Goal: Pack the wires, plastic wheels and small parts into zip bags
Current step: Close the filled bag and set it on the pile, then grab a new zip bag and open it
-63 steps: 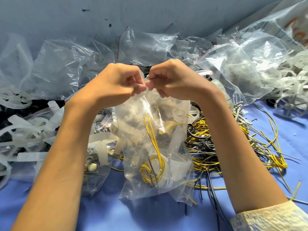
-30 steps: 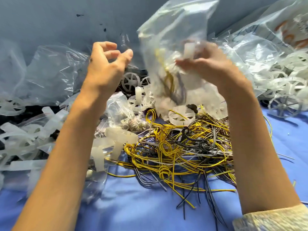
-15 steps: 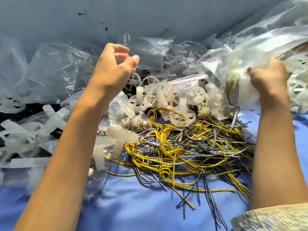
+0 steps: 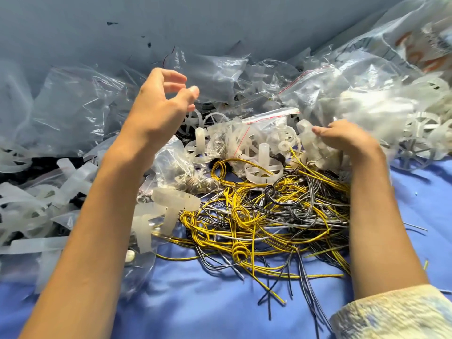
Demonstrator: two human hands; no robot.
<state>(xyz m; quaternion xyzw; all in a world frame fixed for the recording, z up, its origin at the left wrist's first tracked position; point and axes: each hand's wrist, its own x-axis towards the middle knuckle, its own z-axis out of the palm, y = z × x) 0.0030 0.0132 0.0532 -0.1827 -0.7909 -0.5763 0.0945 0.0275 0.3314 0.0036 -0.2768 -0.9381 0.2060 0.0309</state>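
Note:
A tangle of yellow, black and grey wires point(image 4: 269, 216) lies on the blue cloth point(image 4: 195, 304). White plastic wheels point(image 4: 263, 168) sit just behind it. A zip bag of small metal parts point(image 4: 181, 167) lies under my left forearm. My left hand point(image 4: 159, 106) hovers in the air with loosely curled fingers and holds nothing. Lower down, my right hand point(image 4: 342, 139) is over the wheels with relaxed fingers and grips nothing. A blurred filled bag point(image 4: 376, 111) lies just behind it among other bags.
Empty clear zip bags point(image 4: 210, 72) are heaped along the grey wall at the back. White plastic strips and wheels in bags point(image 4: 36, 204) crowd the left side. More bagged wheels point(image 4: 415, 140) pile up at the right. Bare cloth shows in front.
Both hands pinched the top of a filled bag; the right hand then swung it up and away to the right, let it go, and came back down over the wheels. The left hand stayed raised.

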